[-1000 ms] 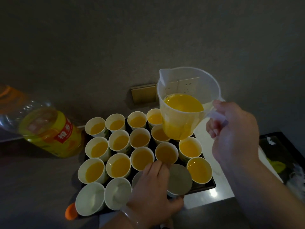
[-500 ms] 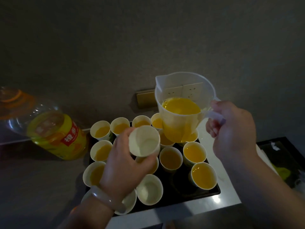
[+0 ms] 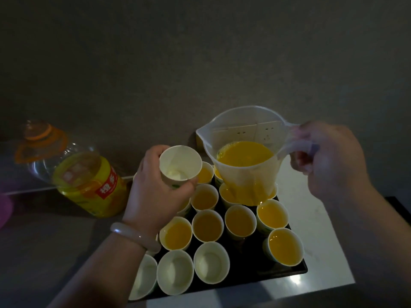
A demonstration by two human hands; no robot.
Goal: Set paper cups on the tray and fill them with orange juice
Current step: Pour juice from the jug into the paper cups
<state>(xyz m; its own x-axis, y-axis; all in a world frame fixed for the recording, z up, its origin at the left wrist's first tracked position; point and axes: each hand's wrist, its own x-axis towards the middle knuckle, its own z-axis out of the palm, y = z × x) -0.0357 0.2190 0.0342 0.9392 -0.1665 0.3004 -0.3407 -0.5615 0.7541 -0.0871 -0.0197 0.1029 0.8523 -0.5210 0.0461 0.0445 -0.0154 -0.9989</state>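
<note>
My left hand (image 3: 155,194) holds an empty white paper cup (image 3: 180,166) tilted in the air above the tray's left side. Just right of it, my right hand (image 3: 329,161) grips the handle of a clear plastic jug (image 3: 244,152) about half full of orange juice, its spout pointing at the cup. Below, a black tray (image 3: 295,271) carries several paper cups filled with juice (image 3: 240,220) and three empty cups (image 3: 211,262) along its front row. A gap shows in the front row's right part.
A large juice bottle (image 3: 93,185) with a yellow and red label and an orange handle stands left of the tray. A wall socket (image 3: 255,132) is behind the jug. The tray rests on a white counter (image 3: 322,245); a dark tray (image 3: 400,210) lies at far right.
My left hand took an empty cup from the tray's front row and lifted it up beside the jug's spout. The jug stayed raised, shifting slightly.
</note>
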